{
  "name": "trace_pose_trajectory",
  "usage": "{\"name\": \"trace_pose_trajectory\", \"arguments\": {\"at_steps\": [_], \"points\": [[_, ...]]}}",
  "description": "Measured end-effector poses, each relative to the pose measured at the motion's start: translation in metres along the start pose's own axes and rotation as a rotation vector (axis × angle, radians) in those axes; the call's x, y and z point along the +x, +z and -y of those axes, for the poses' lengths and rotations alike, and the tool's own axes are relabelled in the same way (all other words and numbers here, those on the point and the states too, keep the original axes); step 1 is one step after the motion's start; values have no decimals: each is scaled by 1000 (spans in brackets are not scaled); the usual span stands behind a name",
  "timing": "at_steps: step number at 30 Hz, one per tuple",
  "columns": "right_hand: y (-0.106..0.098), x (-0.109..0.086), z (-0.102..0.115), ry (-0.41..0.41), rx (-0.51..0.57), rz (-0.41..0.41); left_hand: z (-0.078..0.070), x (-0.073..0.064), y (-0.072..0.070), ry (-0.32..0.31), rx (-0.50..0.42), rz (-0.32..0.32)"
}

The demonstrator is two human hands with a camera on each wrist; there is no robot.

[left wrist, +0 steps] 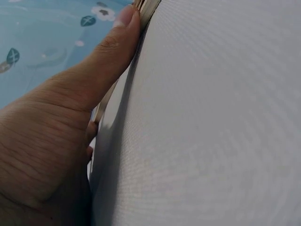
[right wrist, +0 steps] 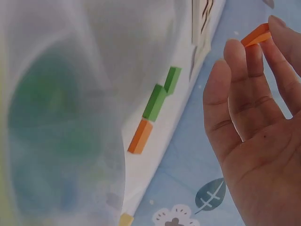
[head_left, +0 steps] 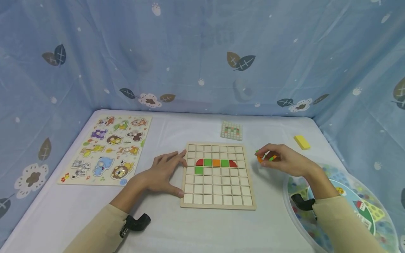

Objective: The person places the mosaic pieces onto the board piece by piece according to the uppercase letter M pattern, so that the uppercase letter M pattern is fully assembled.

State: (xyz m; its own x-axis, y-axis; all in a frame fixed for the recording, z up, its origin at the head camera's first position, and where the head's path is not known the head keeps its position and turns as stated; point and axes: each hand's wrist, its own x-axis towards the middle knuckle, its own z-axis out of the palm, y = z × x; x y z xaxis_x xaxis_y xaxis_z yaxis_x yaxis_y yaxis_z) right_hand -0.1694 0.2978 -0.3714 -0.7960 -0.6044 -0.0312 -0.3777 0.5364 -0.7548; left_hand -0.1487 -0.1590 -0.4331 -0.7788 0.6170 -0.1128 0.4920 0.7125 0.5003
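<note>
A wooden grid board (head_left: 217,180) lies on the white table. In its squares sit two red rounded pieces (head_left: 199,162), green squares (head_left: 207,162) and one orange square (head_left: 216,162). My left hand (head_left: 161,175) rests along the board's left edge, fingers spread, its thumb (left wrist: 115,52) touching the edge near the lower corner. Right of the board, my right hand (head_left: 284,160) pinches a small orange block (right wrist: 257,36) between thumb and fingertips. Beyond it on the table are two loose green blocks (right wrist: 154,103) and an orange block (right wrist: 140,137), mostly hidden by the hand in the head view.
A small pattern card (head_left: 231,130) lies behind the board. At the right is a yellow block (head_left: 302,142), and a round clear container (head_left: 289,203) of pieces sits under the right forearm. An animal puzzle board (head_left: 107,151) lies at left. Blue curtains (head_left: 190,52) surround the table.
</note>
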Motion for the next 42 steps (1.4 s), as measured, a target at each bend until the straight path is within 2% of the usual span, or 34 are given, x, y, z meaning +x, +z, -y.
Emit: {"name": "trace_pose_trajectory", "arguments": {"at_steps": [12,16,24,30,36,42], "points": [[12,9,5,-18,11,-31,-1,0,-1,-7,-7,3],[15,13,10,-27,41,-12,-1,1,0,-8,-9,1],[22,22,15,-42,36,21,-1,0,0,-4,-19,2],[29,33,19,-81,49,45,0,0,-1,1,-11,0],[37,45,24,-68,41,63,1,1,-1,5,-17,4],[44,55,32,-98,73,93,1,0,-1,-3,-12,-1]]}}
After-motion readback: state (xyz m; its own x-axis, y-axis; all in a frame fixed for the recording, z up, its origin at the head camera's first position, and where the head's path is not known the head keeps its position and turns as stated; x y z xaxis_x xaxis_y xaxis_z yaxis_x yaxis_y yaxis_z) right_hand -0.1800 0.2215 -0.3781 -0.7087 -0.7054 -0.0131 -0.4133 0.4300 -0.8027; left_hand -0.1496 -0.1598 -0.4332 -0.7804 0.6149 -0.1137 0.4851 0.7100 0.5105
